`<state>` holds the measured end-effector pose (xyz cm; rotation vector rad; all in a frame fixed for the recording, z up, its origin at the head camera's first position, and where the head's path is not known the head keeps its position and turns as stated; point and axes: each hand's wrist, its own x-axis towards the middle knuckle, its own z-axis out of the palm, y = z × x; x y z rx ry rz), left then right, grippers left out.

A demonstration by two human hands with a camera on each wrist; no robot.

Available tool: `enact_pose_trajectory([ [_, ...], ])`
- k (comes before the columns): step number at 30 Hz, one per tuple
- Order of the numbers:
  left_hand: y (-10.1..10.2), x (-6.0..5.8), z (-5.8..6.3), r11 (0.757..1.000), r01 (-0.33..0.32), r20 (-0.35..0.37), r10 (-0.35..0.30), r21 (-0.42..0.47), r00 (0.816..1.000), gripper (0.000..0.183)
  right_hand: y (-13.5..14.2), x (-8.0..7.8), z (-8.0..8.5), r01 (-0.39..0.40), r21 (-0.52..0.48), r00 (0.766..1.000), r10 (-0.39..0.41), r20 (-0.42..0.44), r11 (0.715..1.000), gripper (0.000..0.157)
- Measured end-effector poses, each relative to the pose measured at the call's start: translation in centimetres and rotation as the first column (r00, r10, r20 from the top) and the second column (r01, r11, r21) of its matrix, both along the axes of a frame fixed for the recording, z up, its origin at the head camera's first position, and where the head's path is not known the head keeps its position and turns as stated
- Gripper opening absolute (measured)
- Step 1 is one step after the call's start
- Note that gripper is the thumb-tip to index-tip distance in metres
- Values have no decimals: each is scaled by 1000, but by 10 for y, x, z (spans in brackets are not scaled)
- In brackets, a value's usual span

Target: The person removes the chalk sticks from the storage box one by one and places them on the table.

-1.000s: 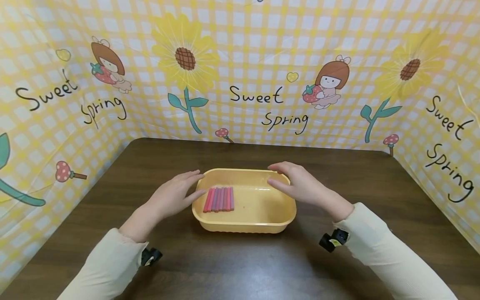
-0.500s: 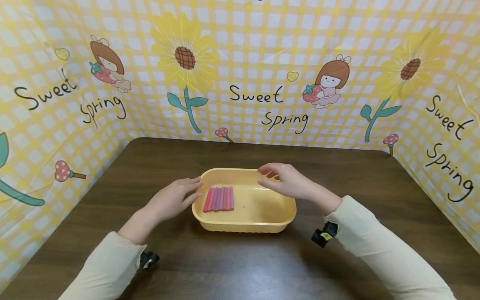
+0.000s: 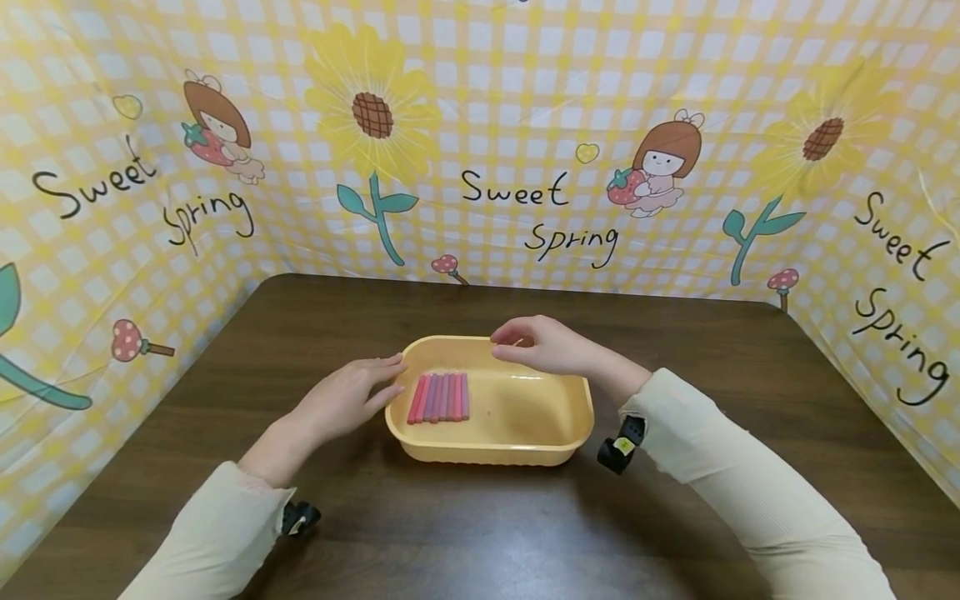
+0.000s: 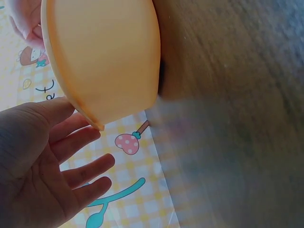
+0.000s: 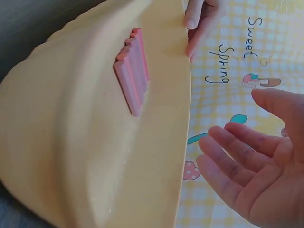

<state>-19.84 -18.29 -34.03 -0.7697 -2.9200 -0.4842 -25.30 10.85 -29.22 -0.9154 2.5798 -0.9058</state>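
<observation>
A pale yellow plastic basin (image 3: 510, 454) stands on the table, with several pink and purple sticks (image 3: 437, 398) side by side in its left half. My left hand (image 3: 348, 392) is at the basin's left end, fingertips right at the rim. In the left wrist view the thumb and fingers of this left hand (image 4: 52, 156) are spread loosely by the rim's corner. Over the far right part of the basin hovers my right hand (image 3: 547, 343). Its fingers are relaxed and hold nothing in the right wrist view, where the sticks (image 5: 133, 73) lie flat on the basin's floor.
The dark wooden table (image 3: 465, 533) extends around the basin. A yellow checked cloth (image 3: 495, 108) with printed flowers and lettering encloses its back and sides. A black wrist camera (image 3: 621, 444) sits at the right cuff, another (image 3: 300, 518) at the left cuff.
My right hand has moved left across the far side of the basin, from its right end toward the middle. The left hand has shifted slightly left; the basin and sticks have stayed put.
</observation>
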Motion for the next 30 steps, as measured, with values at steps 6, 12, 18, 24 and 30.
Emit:
enact_pose_trajectory([
  [6, 0, 0, 0, 1000, -5, 13, 5, 3, 1000, 41, -8, -10, 1, 43, -53, 979, -32, 201, 998, 39],
  [12, 0, 0, 1, 1000, -7, 19, 7, 8, 1000, 42, -15, -22, 0, 69, -63, 937, -43, 346, 996, 45],
  [18, 1, 0, 1, 1000, -6, 18, 6, 12, 1000, 42, -18, -31, -3, 46, -50, 902, -20, 431, 998, 47],
  [24, 2, -1, 2, 1000, -6, 24, 6, 13, 1000, 42, -20, -42, -9, 27, -40, 866, -3, 500, 999, 46],
  [30, 2, 0, 3, 1000, -10, 32, 9, 13, 999, 42, -23, -49, -15, -1, -36, 839, 20, 544, 999, 45],
])
